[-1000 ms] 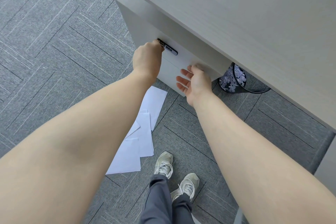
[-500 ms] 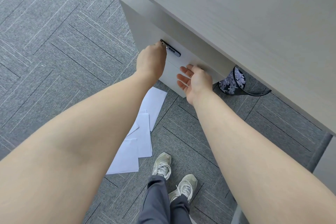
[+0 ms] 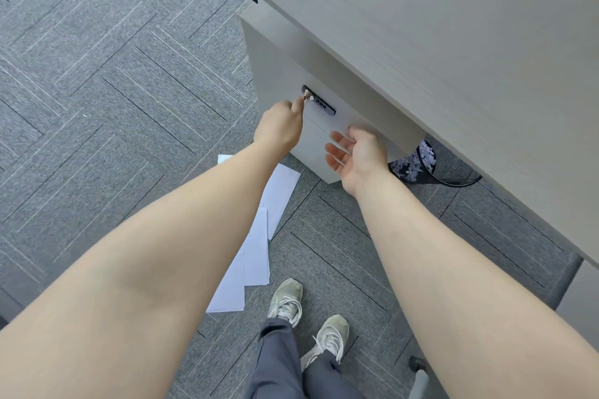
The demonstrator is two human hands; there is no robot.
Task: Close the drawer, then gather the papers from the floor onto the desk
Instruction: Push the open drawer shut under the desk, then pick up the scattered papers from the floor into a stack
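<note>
I judge the drawer (image 3: pixel 327 136) closed: its front sits flush under the counter (image 3: pixel 453 58). My left hand (image 3: pixel 280 126) pinches the key (image 3: pixel 306 96) in the lock with closed fingers; my right hand (image 3: pixel 358 155) rests released against the front. The papers (image 3: pixel 256 236) lie on the floor (image 3: pixel 97 91) under my left arm, not gathered. A bin (image 3: pixel 413 165) stands beside, nothing blocks.

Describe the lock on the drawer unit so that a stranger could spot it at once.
Find the grey desk, then the pale drawer unit under its corner. On the unit's front, near the top, sits a small dark oblong lock, with the left hand at its key end. It is the only dark fitting on the pale front.
</note>
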